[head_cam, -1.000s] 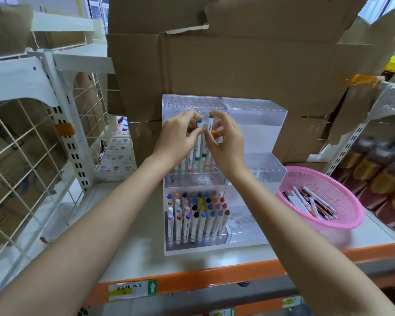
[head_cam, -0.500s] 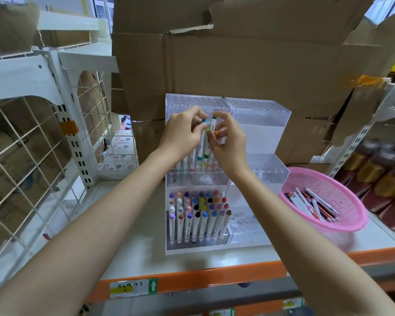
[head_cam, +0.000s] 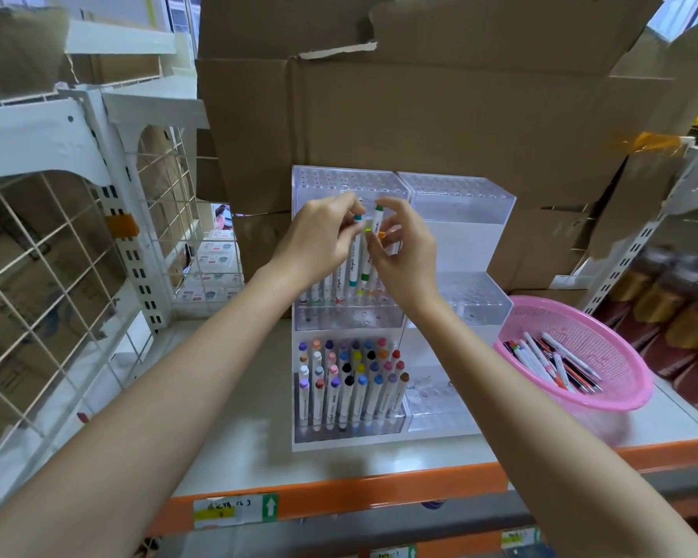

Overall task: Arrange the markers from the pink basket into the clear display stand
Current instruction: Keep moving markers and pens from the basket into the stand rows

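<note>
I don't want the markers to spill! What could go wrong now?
The left hand and right hand pinch markers close together above the stand's middle row; one could slip or miss its hole. A wrist might knock the markers standing there. The right forearm passes close to the basket and could nudge it.

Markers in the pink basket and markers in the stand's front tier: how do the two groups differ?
The basket markers lie flat in a loose, crisscrossed heap in the pink basket. The front-tier markers stand upright in neat rows in the clear display stand. The basket markers show whole barrels, some dark or red-striped, while the front-tier markers show coloured caps above white barrels. Both groups are slim, and many have white barrels.
</note>
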Action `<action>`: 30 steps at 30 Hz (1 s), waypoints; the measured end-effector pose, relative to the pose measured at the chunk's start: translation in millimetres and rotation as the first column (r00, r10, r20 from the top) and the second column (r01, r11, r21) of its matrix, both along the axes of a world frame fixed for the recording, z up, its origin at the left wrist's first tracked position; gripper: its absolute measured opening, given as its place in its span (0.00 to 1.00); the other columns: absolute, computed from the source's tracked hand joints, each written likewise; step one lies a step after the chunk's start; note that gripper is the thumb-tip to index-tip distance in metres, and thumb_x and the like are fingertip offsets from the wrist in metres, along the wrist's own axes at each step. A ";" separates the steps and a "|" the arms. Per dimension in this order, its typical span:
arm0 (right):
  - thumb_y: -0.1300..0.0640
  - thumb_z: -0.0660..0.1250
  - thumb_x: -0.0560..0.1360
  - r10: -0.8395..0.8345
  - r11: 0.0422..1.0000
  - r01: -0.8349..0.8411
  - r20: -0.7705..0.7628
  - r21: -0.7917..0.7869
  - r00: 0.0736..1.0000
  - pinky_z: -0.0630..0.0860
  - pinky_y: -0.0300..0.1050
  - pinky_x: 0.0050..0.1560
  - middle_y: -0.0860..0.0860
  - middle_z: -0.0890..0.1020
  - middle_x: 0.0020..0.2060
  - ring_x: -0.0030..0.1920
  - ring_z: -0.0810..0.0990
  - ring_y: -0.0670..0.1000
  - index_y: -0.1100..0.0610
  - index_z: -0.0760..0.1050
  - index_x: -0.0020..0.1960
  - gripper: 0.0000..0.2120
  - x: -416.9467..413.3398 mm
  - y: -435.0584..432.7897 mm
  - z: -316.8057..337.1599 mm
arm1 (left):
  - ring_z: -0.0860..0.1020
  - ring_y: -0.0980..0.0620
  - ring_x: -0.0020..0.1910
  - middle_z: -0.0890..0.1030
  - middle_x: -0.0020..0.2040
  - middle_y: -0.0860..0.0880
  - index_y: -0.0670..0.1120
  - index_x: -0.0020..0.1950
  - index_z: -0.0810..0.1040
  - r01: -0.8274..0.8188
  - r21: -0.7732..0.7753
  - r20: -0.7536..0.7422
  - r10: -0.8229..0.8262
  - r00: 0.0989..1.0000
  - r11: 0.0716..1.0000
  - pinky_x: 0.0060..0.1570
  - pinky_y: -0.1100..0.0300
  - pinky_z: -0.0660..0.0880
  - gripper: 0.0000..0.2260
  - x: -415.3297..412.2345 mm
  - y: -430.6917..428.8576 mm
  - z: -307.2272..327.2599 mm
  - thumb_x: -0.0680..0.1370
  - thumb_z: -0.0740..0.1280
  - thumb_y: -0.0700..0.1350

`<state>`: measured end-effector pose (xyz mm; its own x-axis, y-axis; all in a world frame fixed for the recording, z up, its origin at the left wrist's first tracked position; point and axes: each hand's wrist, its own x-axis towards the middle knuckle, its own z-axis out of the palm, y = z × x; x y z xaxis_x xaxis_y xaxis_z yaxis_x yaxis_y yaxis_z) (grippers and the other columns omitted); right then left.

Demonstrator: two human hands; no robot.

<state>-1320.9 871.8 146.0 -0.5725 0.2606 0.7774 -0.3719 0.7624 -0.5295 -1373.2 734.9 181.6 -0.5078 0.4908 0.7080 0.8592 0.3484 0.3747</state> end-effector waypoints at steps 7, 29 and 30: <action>0.64 0.70 0.74 -0.009 1.000 0.009 -0.029 0.008 1.000 0.76 0.37 0.38 0.53 0.77 0.41 0.37 0.78 0.51 0.58 0.73 0.60 0.16 1.8 2.6 2.1 | 0.80 0.48 0.43 0.82 0.44 0.46 0.41 0.48 0.78 0.037 -0.112 0.021 -0.035 0.999 0.993 0.45 0.50 0.78 0.03 3.2 0.6 -11.7 0.75 0.69 0.38; 0.64 0.72 0.72 0.023 1.000 -0.026 0.152 0.018 0.988 0.75 0.33 0.35 0.50 0.78 0.40 0.32 0.81 0.48 0.56 0.75 0.57 0.15 14.8 1.0 -10.1 | 0.77 0.47 0.53 0.80 0.52 0.47 0.45 0.57 0.80 -0.182 -0.090 -0.254 0.154 0.955 0.979 0.52 0.54 0.70 0.12 9.8 -15.6 -35.7 0.74 0.70 0.42; 0.65 0.72 0.72 0.023 1.000 -0.025 0.155 0.015 0.988 0.75 0.32 0.35 0.51 0.78 0.41 0.33 0.81 0.48 0.56 0.75 0.57 0.15 14.4 0.6 -9.9 | 0.77 0.47 0.53 0.80 0.53 0.47 0.45 0.57 0.80 -0.186 -0.097 -0.260 0.155 0.953 0.978 0.52 0.53 0.70 0.13 10.5 -16.5 -36.5 0.73 0.70 0.41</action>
